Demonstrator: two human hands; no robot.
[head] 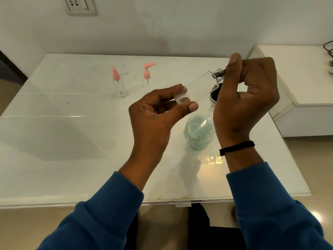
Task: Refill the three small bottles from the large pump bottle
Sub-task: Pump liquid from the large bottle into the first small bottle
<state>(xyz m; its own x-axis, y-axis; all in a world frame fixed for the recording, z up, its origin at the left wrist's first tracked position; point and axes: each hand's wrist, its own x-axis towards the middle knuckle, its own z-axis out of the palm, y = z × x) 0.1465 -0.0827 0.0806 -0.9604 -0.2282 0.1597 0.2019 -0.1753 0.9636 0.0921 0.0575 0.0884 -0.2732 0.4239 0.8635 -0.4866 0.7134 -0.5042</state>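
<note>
**Small bottle held tilted over the pump bottle as its top is worked at the neck**

While the left hand (158, 109) pinched the base of a clear small bottle (196, 87) between thumb and fingers, the right hand (246, 98) curled round something at its threaded neck (219, 74), apparently the cap or pump top, though the fingers hid it. The bottle was held in the air, tilted, neck up and to the right, just above the large pump bottle (200, 130), which stood on the white table (72, 132) partly hidden behind the right wrist, with pale blue-green liquid in its lower part.

Several things could have gone wrong from here. The grip on the base looked light, so a hard twist at the neck could have spun the smooth bottle out of the fingers. A dropped bottle or a stray wrist could have knocked over the large bottle directly below. A loose top, once freed, might have rolled off the glossy table.

Counted: three small bottles, one in hand and two standing well apart at the back, one with a pink spray top (119, 83), one with a pink pump (148, 74); both looked empty. One large bottle. Two hands. One black wristband (236, 147) on the right wrist.
</note>
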